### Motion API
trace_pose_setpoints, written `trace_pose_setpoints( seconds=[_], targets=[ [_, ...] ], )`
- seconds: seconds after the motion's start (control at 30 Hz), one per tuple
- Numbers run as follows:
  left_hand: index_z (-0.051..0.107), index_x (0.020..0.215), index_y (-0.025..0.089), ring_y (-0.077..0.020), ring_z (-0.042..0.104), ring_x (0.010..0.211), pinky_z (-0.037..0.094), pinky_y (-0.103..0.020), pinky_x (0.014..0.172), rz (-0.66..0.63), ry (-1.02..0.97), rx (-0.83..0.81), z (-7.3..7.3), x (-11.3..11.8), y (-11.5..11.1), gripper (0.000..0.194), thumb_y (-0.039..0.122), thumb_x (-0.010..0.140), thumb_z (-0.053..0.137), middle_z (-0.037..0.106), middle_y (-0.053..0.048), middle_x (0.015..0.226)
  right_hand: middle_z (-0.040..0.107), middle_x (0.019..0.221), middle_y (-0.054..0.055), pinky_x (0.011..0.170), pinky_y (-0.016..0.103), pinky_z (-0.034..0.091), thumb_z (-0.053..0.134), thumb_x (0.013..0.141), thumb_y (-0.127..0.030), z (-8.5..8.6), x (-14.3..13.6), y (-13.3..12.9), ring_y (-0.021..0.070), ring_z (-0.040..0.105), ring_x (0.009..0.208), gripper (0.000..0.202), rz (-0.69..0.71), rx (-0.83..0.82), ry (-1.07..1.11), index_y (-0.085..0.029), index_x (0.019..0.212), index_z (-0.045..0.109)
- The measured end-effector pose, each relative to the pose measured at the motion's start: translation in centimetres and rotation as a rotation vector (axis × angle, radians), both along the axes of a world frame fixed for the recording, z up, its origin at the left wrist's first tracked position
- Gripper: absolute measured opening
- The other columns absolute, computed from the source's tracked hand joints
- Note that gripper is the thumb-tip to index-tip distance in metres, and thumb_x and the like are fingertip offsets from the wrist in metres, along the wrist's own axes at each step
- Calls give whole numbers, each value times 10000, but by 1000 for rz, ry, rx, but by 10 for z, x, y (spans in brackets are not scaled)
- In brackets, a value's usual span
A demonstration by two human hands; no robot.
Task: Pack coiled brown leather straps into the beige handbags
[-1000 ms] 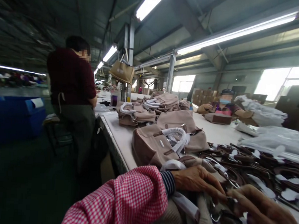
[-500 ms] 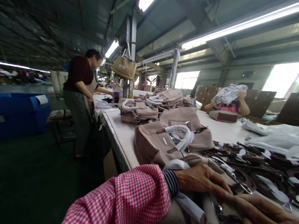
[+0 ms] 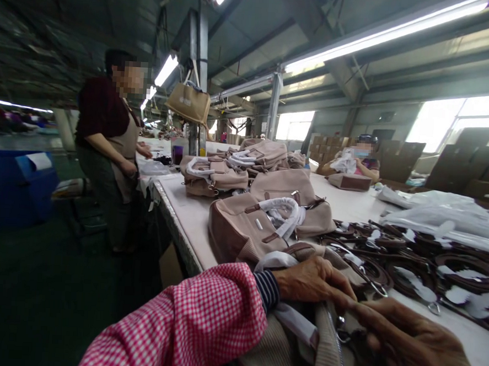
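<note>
Grip: left hand [image 3: 315, 280] and right hand [image 3: 409, 339] pinch together at a metal clasp [image 3: 342, 336] on the bag [image 3: 301, 346] in the lap.
Bag: at the table [image 3: 192, 218] edge, bottom of view.
Nearby: straps [image 3: 430, 260] piled right; more bags [image 3: 262, 223] behind.
Risk: I judge the clasp could slip, being small and half hidden by the fingers.
</note>
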State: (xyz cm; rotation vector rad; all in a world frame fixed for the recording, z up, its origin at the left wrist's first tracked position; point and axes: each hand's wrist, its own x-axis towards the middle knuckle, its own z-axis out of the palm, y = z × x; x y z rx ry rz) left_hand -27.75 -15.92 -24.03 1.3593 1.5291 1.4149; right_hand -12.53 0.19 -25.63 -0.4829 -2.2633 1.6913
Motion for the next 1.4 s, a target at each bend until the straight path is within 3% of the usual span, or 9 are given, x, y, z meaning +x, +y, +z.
trace_pose_setpoints(
  seconds=[0.27,0.53,0.67,0.93,1.07,1.17,1.27,1.4],
  targets=[
    [766,768,124,-151,578,703,445,-268,670,141,137,-29,18,18,-7,259,370,847,764,664,-35,728,719,668,80,461,223,412,831,729,-610,23,11,-17,122,544,493,471,120,-140,120,-149,806,771],
    [767,845,145,-171,602,810,459,-286,778,134,171,-90,23,19,-9,216,351,881,714,685,-33,849,707,626,34,417,166,403,868,726,-432,18,5,-13,90,559,466,340,89,-323,192,-135,796,717],
    [746,860,148,-175,597,813,449,-291,770,156,181,-111,25,21,-11,234,376,881,699,681,-31,853,704,630,32,436,163,397,850,755,-419,17,5,-17,94,578,492,327,121,-315,219,-130,807,707],
    [724,868,159,-182,597,805,447,-290,761,203,157,-157,23,20,-11,281,439,869,708,669,-24,846,583,541,-43,462,180,317,834,776,-365,13,2,-34,59,442,469,275,28,-304,327,-145,746,673],
    [753,873,159,-213,616,883,471,-317,825,184,315,-174,25,22,-9,287,434,905,673,690,-44,883,590,552,-41,467,196,328,849,745,-405,12,0,-26,71,468,458,316,70,-286,267,-149,744,664],
    [761,1052,189,-262,622,1073,480,-380,991,188,553,-140,35,29,-10,254,374,914,653,724,-59,1062,649,657,-16,515,227,373,810,774,-398,21,14,-9,106,538,530,276,104,-131,224,-152,832,699],
    [658,1288,209,-310,534,1281,417,-480,1150,300,889,-86,48,39,-16,443,228,845,661,657,-85,1328,702,869,23,656,273,426,754,869,-370,35,47,7,147,583,722,217,96,254,182,-169,947,737],
    [580,1374,176,-368,518,1325,407,-533,1156,380,1266,-192,57,46,-26,561,197,816,629,618,-150,1376,670,1031,47,860,352,413,740,943,-384,42,97,10,229,548,1007,184,282,706,-67,-200,943,725]
  ],
)
